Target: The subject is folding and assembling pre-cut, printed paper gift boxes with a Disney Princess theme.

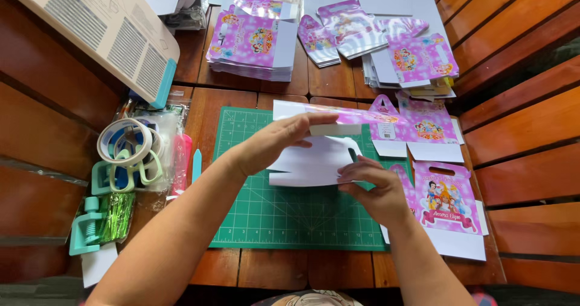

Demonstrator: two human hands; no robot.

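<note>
Two hands hold one flat pink box blank (326,143) above a green cutting mat (254,209). Left hand (275,141) pinches its top edge; right hand (377,191) grips its lower edge. More blanks (251,40) lie stacked behind on the wooden table (272,270).

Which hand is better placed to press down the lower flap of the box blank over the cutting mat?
Probably the right hand: its fingertips already rest on that lower edge, while the left hand grips the box blank at its top.
</note>
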